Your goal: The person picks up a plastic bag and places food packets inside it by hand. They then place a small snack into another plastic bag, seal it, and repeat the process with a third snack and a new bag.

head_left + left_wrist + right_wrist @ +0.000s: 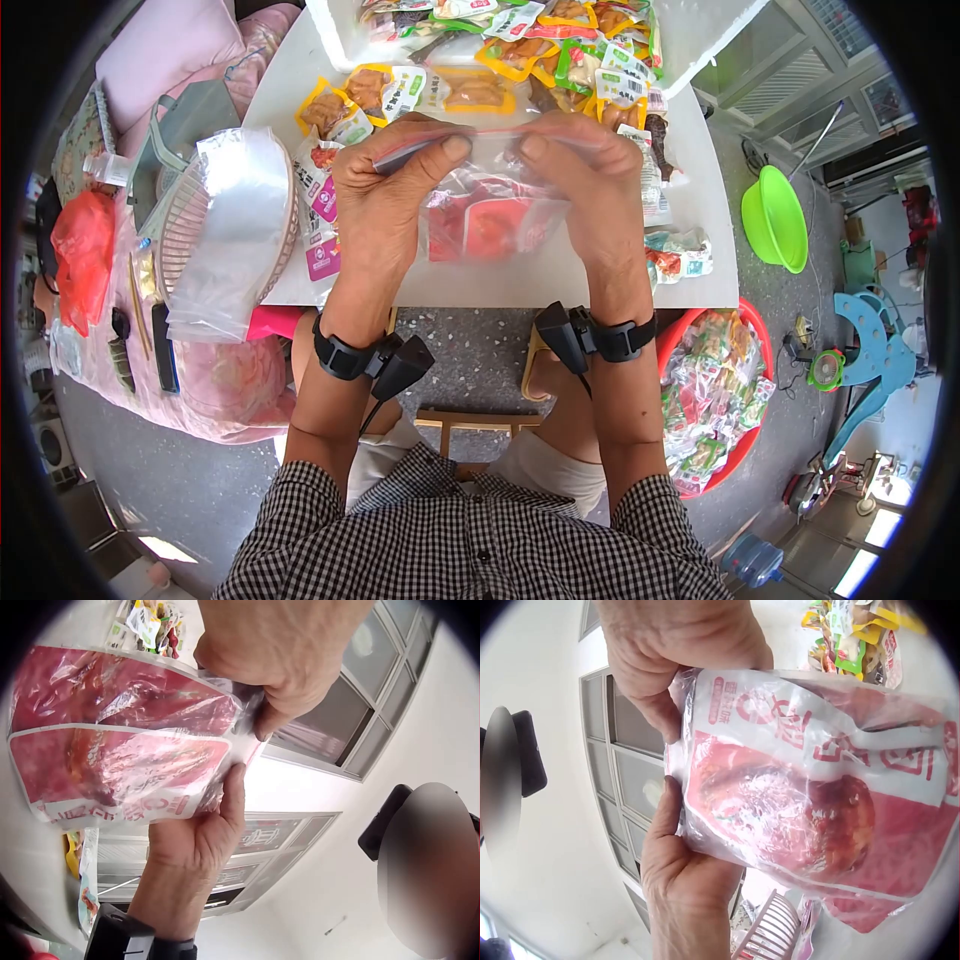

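A clear zip bag (548,222) hangs between both hands above the white table (580,292). Inside it are red-and-white food packets (490,228); the right wrist view shows printed characters and a picture of glossy browned meat on one packet (780,802). My left hand (385,190) pinches the bag's top edge at one end, its thumb against the near side. At the other end my right hand (598,185) pinches the same edge, with its thumb pointing inward. A thin reddish strip (490,132) runs along the edge between the thumbs.
A white foam box (335,35) of snack packets stands at the far side, with loose packets (365,95) before it. Left are a basket (280,235) and clear plastic bags (225,210). A red tub (768,350) of packets sits right, below table level, near a green basin (775,220).
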`<action>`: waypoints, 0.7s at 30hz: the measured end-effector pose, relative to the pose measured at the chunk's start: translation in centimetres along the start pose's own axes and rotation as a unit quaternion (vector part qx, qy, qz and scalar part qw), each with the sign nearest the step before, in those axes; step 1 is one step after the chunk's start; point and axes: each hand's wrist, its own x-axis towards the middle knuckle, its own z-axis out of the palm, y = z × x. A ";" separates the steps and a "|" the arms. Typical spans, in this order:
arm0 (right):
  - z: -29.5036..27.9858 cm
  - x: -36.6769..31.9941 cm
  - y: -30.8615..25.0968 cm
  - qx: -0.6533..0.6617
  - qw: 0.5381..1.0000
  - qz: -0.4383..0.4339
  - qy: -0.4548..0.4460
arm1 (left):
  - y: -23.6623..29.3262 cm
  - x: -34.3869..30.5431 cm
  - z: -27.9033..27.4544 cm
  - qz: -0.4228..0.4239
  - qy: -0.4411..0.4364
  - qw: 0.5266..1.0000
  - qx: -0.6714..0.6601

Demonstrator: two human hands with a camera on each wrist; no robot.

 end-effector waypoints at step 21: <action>-0.4 0.1 0.0 0.005 1.000 -0.006 -0.023 | -0.6 -0.2 -0.7 -0.051 0.047 0.994 -0.086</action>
